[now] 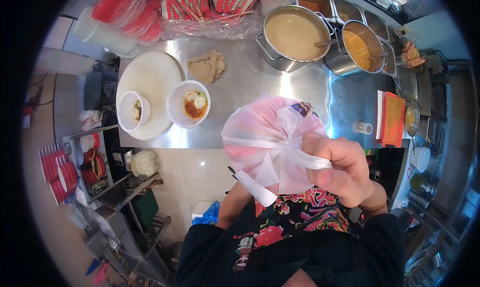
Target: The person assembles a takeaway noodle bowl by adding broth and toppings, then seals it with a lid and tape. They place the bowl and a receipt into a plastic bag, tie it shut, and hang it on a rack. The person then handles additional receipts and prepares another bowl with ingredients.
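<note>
My right hand (339,167) pinches the twisted handle of a tied, translucent plastic bag (258,137), which is held up close to the camera in front of my body. Pink and red shows through the bag from what is inside. A curled white paper slip (258,190) bearing print hangs at the bag's near side. My left forearm reaches up behind the bag, which hides my left hand. Beyond the bag, to the left, a white bowl (175,116) holds red sauce and pale dollops. A second such bowl (123,116) stands on a round white cutting board (150,67).
A folded tan cloth (207,66) lies on the steel counter (240,58). Two soup pots (272,56) (337,67) with ladles stand at the back right. Wrapped chopsticks (202,3) line the back. An orange-red tray (393,118) and a small clear cup (363,128) sit right.
</note>
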`<state>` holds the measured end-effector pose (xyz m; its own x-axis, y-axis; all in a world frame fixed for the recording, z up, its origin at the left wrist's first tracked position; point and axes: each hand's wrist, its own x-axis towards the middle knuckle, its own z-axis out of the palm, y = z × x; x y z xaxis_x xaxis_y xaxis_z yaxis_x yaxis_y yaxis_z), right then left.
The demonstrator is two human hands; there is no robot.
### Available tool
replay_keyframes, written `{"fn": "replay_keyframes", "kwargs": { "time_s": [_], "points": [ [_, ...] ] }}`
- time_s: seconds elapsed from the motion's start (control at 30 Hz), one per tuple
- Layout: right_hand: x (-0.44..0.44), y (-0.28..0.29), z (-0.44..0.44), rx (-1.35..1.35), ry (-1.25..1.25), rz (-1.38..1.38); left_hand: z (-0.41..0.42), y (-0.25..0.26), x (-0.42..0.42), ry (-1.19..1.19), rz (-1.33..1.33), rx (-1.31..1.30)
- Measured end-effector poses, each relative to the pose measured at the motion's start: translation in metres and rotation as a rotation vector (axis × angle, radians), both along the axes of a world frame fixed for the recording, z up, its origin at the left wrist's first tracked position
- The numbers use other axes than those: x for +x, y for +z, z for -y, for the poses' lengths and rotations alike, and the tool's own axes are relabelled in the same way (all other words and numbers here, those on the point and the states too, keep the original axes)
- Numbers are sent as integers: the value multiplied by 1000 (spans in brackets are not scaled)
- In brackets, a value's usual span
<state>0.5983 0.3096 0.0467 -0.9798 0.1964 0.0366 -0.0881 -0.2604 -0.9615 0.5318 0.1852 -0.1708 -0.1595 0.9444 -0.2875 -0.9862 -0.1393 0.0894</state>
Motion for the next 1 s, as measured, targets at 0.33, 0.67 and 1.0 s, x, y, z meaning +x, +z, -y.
{"fn": "replay_keyframes", "kwargs": {
  "time_s": [0.33,0.67,1.0],
  "points": [
    [20,-9,4,132,-13,66,-69,-87,-119,209,-706,-704],
    [51,-13,-21,132,-168,150,-72,-238,-285,31,-2380,-1673],
    [60,-9,-46,93,-230,127,-89,-176,-152,369,-1898,-910]
  ]
}}
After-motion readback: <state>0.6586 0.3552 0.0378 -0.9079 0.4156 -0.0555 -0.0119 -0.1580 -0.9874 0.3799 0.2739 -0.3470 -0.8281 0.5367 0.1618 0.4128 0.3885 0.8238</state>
